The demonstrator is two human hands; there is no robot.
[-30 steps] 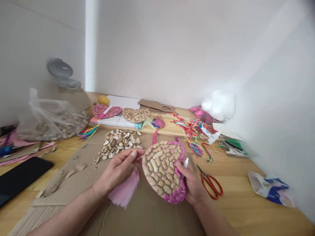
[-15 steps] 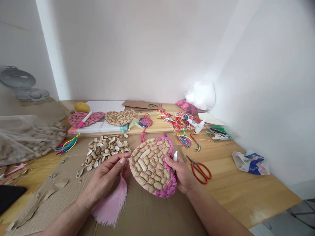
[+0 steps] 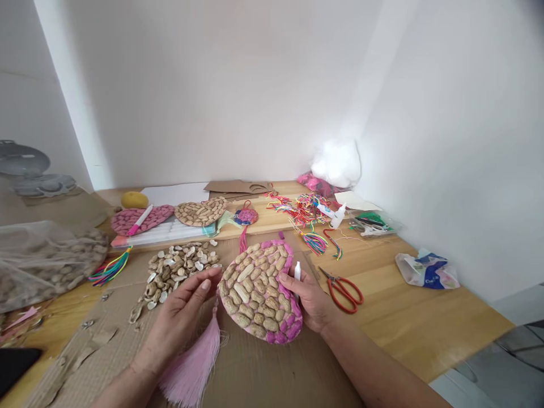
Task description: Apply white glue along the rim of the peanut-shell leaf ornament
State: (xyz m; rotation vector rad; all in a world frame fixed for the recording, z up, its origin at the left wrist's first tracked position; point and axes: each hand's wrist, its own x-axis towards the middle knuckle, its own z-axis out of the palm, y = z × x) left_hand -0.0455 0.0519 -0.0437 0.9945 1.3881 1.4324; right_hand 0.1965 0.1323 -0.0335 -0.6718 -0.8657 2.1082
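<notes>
At the far left a clear, crinkled bag (image 3: 42, 260) bulges with peanuts on the wooden counter (image 3: 408, 317). Next to it, loose split shells (image 3: 176, 266) lie heaped on ribbed brown cardboard (image 3: 263, 374). The left hand (image 3: 181, 314) comes next, fingers loosely together, its fingertips pinching the left edge of the plaque (image 3: 259, 292); a soft, silky pink tassel (image 3: 193, 365) hangs below that hand, from the plaque's lower left edge. The plaque is a rounded, bumpy disc covered in whole peanut shells, tan in the middle and painted pink round the right and lower rim; it is held tilted just above the cardboard, between both hands. The right hand (image 3: 310, 297) grips its right edge, thumb on the face, and also clasps a small white bottle (image 3: 297, 272) against its fingers. To the right, red-handled scissors (image 3: 342, 289) lie on the counter, with a tangle of bright threads (image 3: 308, 212) behind them.
</notes>
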